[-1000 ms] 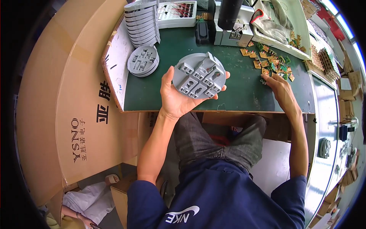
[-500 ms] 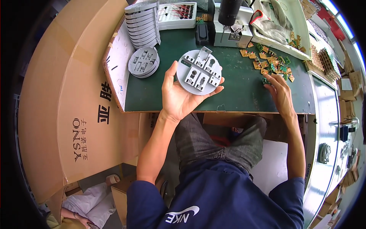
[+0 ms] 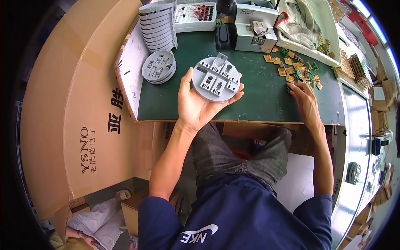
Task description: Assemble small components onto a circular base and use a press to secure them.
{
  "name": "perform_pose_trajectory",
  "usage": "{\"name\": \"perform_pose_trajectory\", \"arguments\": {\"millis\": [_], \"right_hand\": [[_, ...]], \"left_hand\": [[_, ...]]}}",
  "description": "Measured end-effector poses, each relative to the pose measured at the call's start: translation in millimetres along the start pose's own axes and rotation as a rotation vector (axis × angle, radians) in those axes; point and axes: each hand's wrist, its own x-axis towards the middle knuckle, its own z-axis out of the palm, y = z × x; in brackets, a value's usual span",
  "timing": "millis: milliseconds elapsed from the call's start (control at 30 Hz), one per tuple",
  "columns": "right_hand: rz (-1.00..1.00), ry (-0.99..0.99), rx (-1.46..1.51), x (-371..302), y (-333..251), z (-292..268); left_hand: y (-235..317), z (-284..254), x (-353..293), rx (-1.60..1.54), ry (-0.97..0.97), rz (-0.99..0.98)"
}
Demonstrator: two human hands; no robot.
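My left hand (image 3: 196, 100) holds up a round grey plastic plate (image 3: 216, 78) from below, fingers curled round its right rim and the thumb at its left. Raised slots and cut-outs cover its face, and a small tab stands up at its far edge. Over the green tabletop at the right, my right hand (image 3: 306, 100) pinches a small dark piece, likely a circuit board (image 3: 289, 88), mostly hidden by the fingertips. Just beyond those fingers lies a loose pile of small circuit boards (image 3: 298, 68), orange and green.
Similar grey round plates (image 3: 159, 66) lie stacked at the left, near a taller stack (image 3: 157, 27). A white tray with red-wired parts (image 3: 193, 21), a white machine (image 3: 255, 31) and a bin with gloves (image 3: 329, 58) line the back. A big cardboard box (image 3: 75, 104) stands left.
My right thumb and fingers have closed on the small piece at the pile's near edge. A dark cylindrical tool has swung left, away from the machine's front. My left hand stays nearly still.
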Motion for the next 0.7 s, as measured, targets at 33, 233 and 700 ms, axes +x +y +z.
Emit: {"name": "perform_pose_trajectory", "arguments": {"millis": [33, 233, 700], "right_hand": [[0.002, 0.002, 0.000, -0.7, 0.4, 1.2], [0.205, 0.178, 0.189, -13.4, 9.3, 5.3], [0.490, 0.487, 0.419, -23.7, 11.6, 8.8]], "left_hand": [[-0.7, 0.5, -0.7, 0.008, 0.009, 0.004], [-15.0, 12.0, -10.9, 0.128, -0.009, -0.035], [-186.1, -221.1, 66.4, 0.085, 0.332, -0.574]]}}
